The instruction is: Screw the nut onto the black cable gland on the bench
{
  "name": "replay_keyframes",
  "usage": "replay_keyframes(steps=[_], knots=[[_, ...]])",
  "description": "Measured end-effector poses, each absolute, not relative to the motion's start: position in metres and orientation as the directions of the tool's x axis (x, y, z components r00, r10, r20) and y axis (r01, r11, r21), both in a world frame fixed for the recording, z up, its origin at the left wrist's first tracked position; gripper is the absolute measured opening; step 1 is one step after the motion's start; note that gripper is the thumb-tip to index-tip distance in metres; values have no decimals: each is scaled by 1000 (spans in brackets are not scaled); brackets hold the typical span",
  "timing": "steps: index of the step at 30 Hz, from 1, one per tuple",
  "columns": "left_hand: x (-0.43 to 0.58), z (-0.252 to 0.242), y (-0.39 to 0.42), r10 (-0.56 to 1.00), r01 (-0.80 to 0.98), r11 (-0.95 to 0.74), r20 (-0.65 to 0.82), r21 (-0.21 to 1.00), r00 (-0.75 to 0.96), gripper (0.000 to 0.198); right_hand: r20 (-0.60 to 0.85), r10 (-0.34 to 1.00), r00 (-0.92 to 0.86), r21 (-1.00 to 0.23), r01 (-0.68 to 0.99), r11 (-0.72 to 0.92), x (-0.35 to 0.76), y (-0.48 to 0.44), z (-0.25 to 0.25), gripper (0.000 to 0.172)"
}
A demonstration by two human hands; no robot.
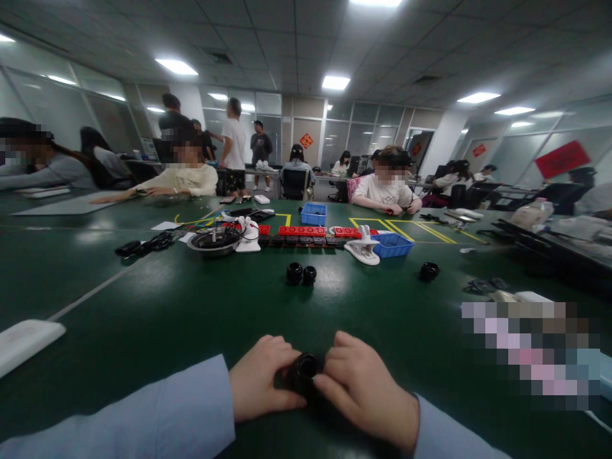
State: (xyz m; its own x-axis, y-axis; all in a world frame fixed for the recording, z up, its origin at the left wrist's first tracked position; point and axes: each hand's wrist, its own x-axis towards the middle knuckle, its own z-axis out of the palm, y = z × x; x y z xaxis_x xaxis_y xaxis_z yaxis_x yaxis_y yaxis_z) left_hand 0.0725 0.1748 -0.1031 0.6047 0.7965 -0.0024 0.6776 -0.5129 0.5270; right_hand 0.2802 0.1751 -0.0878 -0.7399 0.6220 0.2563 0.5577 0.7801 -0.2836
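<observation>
Close in front of me, a short black hollow fitting sits low over the green table, with its round opening facing up toward me. My left hand is closed on its left side, thumb in front and fingers behind. On the other side my right hand is closed too, fingers curled and thumb against the fitting's right edge. Its lower part is dark and hard to make out. Farther off on the table stand two similar black fittings side by side, and another black fitting lies to the right.
Across the green table run red and black strips, white clips, a round metal dish and blue bins. Black cables lie left. A white object is at the left edge. Other people sit opposite.
</observation>
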Motion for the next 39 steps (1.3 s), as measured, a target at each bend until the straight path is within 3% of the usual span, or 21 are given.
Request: replay_keyframes(steps=[2, 5, 18, 20, 25, 29, 34, 39], knots=[[72, -102, 175, 798, 683, -507, -14, 526, 603, 30, 220, 779, -587, -304, 717, 627, 286, 189, -90, 35], [72, -101, 174, 806, 698, -495, -25, 517, 591, 32, 165, 874, -457, -329, 810, 485, 291, 203, -93, 45], [72, -99, 173, 806, 704, -509, -13, 495, 592, 33, 148, 852, -501, -455, 731, 509, 287, 202, -97, 31], [71, -99, 172, 811, 696, -491, -17, 523, 585, 42, 157, 852, -500, -473, 719, 509, 287, 202, -98, 30], [65, -107, 171, 853, 656, -401, -1, 639, 523, 86, 199, 858, -474, -538, 678, 500, 285, 204, -103, 28], [60, -114, 170, 865, 590, -382, 49, 711, 500, 101, 241, 857, -456, -572, 647, 505, 284, 206, -104, 25], [59, -123, 168, 877, 517, -414, 177, 749, 446, 93, 268, 838, -475, -598, 601, 531, 283, 202, -106, 23], [54, -103, 172, 781, 520, -593, 597, 615, 185, 74, 362, 820, -444, -600, 562, 569, 283, 205, -92, 25]])
